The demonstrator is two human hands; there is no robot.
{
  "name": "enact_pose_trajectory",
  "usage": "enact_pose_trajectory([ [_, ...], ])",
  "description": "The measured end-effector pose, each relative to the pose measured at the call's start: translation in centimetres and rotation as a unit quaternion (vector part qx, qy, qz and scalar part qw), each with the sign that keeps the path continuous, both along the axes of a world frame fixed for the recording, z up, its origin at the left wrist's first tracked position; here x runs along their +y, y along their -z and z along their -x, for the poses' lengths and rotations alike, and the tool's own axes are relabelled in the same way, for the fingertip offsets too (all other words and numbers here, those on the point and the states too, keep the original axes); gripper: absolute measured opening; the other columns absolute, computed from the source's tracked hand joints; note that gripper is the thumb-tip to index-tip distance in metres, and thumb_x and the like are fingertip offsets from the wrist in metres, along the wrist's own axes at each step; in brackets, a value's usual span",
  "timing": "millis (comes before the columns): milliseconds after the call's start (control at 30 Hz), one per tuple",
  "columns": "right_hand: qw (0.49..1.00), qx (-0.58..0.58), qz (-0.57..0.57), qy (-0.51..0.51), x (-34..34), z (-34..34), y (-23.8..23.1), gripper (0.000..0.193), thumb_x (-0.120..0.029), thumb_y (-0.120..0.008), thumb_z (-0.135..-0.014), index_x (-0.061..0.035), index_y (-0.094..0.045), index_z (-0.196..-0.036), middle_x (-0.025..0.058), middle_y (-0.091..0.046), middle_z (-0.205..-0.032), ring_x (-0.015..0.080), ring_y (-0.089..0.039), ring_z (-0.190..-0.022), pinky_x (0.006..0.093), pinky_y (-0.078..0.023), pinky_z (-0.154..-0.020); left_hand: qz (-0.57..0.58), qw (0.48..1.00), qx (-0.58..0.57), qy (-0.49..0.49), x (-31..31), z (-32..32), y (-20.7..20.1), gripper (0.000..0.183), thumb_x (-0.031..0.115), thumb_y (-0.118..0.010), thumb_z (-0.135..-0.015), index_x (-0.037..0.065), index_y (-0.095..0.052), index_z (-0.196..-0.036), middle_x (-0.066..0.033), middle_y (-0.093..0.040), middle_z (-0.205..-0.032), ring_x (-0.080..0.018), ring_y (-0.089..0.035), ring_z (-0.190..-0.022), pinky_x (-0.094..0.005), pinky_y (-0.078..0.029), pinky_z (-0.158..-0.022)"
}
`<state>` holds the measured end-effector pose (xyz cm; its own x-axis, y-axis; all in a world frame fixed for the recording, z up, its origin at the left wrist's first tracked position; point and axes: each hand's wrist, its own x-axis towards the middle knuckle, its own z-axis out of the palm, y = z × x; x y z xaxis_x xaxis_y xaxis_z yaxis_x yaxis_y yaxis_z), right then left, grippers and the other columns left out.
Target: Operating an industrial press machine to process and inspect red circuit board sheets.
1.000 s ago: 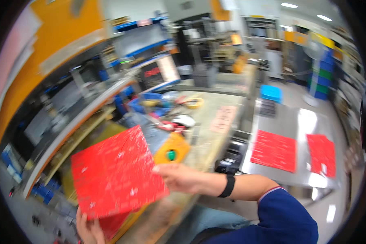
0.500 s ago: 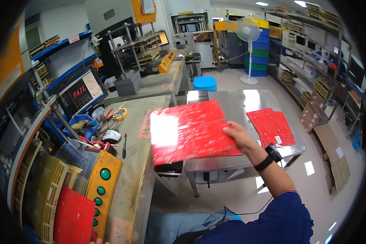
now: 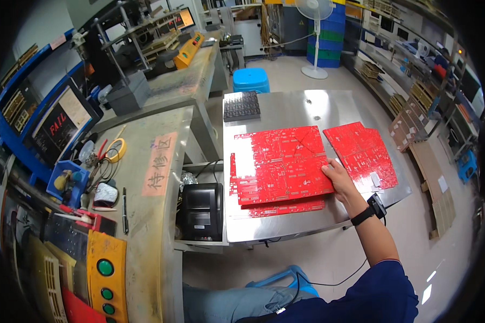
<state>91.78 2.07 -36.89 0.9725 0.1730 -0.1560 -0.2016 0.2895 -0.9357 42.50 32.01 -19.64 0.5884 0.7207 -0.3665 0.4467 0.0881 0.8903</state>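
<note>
My right hand (image 3: 339,176) grips a red printed circuit board (image 3: 283,169) by its right edge, thumb on top. That board is over other red circuit boards (image 3: 293,209) on a steel table (image 3: 285,229), whose edges stick out at its left and front. Whether it rests fully on them I cannot tell. To the right of my hand lies another group of red boards (image 3: 361,153) with a small white label (image 3: 375,178). At the lower left, part of a red board (image 3: 81,308) shows beside a yellow fixture. My left hand is out of view.
A black textured block (image 3: 241,106) sits at the table's far left corner. Left are a black label printer (image 3: 201,211), a workbench with a yellow button box (image 3: 106,253), tools and a monitor (image 3: 62,125). Blue stools (image 3: 251,81) stand behind and below; shelves line the right.
The board in my right hand has come down from a tilted position to lie nearly flat over the other boards. My left fingertips have left the lower edge of view. The view has shifted right and down.
</note>
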Motion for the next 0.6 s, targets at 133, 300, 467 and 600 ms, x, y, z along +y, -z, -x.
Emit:
enact_pose_trajectory([
  [133, 0.999, 0.004, -0.007, 0.032, -0.1, -1.4, 0.8, 0.031, -0.009, -0.052, -0.092, -0.0006, -0.044, -0.12, 0.0122, -0.06, -0.107, 0.0176, -0.062, -0.094, 0.0314, -0.053, -0.082, -0.107, 0.993, 0.057, 0.003, 0.9, -1.3, 2.1, 0.023, 0.02, -0.045, -0.097, 0.003, -0.059, -0.096, -0.0043, -0.061, -0.091, -0.009, -0.051, -0.081, -0.0221, -0.041, -0.072],
  [300, 0.989, 0.011, -0.065, 0.129, 0.0, -2.6, 1.1, 0.028, -0.008, -0.05, -0.093, -0.0003, -0.044, -0.119, 0.0132, -0.059, -0.108, 0.019, -0.062, -0.097, 0.0327, -0.053, -0.084, -0.124, 0.979, 0.159, -0.019, 2.4, -0.9, 3.6, 0.021, 0.019, -0.048, -0.095, 0.002, -0.059, -0.093, -0.0022, -0.056, -0.081, -0.0102, -0.048, -0.074, -0.0237, -0.04, -0.067],
  [467, 0.985, 0.035, -0.067, 0.158, 0.0, -2.6, 1.1, 0.031, -0.007, -0.048, -0.094, 0.0, -0.041, -0.122, 0.0147, -0.057, -0.111, 0.0193, -0.061, -0.099, 0.0334, -0.053, -0.085, -0.122, 0.968, 0.218, -0.013, 3.2, -1.4, 3.4, 0.025, 0.019, -0.046, -0.096, 0.002, -0.062, -0.089, -0.0018, -0.056, -0.079, -0.0115, -0.048, -0.075, -0.0247, -0.039, -0.07],
  [600, 0.982, 0.045, -0.072, 0.169, 0.2, -2.5, 0.7, 0.031, -0.008, -0.048, -0.094, 0.0001, -0.04, -0.123, 0.0135, -0.057, -0.11, 0.0185, -0.061, -0.098, 0.0324, -0.055, -0.083, -0.124, 0.964, 0.236, -0.002, 3.9, -3.3, 3.5, 0.024, 0.019, -0.047, -0.096, 0.001, -0.062, -0.089, -0.0022, -0.056, -0.079, -0.0119, -0.048, -0.075, -0.025, -0.039, -0.07],
])
